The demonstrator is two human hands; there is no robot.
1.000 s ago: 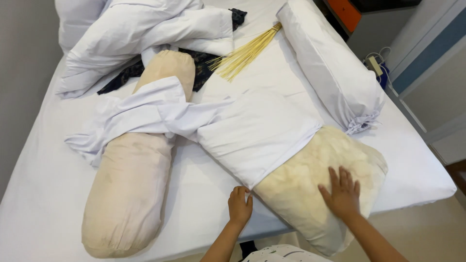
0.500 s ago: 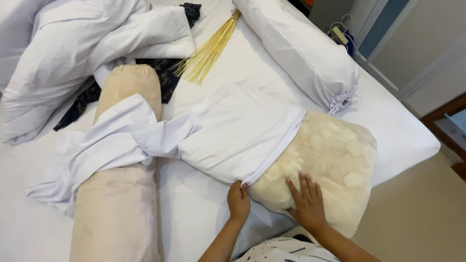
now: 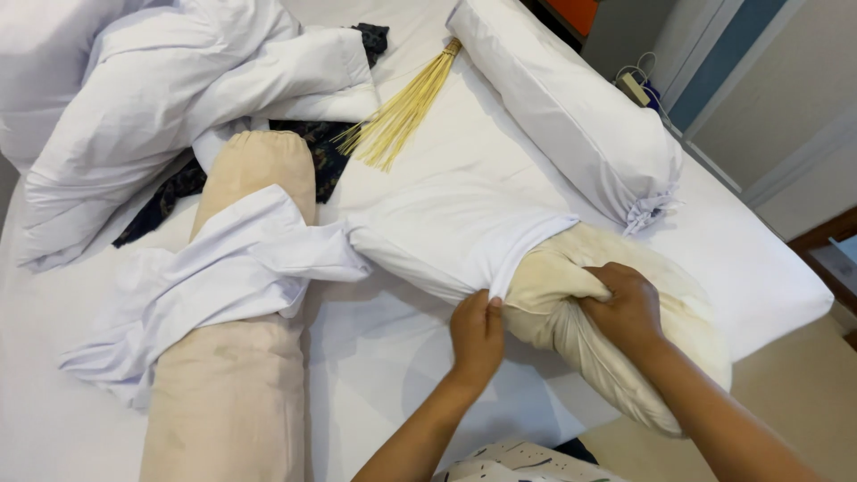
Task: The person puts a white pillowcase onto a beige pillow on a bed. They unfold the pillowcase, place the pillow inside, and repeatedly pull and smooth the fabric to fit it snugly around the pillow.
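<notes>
Head view: left hand (image 3: pixel 476 337) pinches open edge of white pillowcase (image 3: pixel 451 234), fingers closed on cloth; right hand (image 3: pixel 628 306) just right of it, clenched into bare cream pillow (image 3: pixel 616 348), bunching its corner; pillow half inside case, rest sticking out toward bed edge; beyond grip, yellow straw broom (image 3: pixel 402 112); left of grip, tan bolster (image 3: pixel 234 357) draped in white cloth

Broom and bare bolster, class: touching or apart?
Apart. The head view shows the broom lying on the sheet right of the bolster, with dark cloth and white sheet between them.
</notes>
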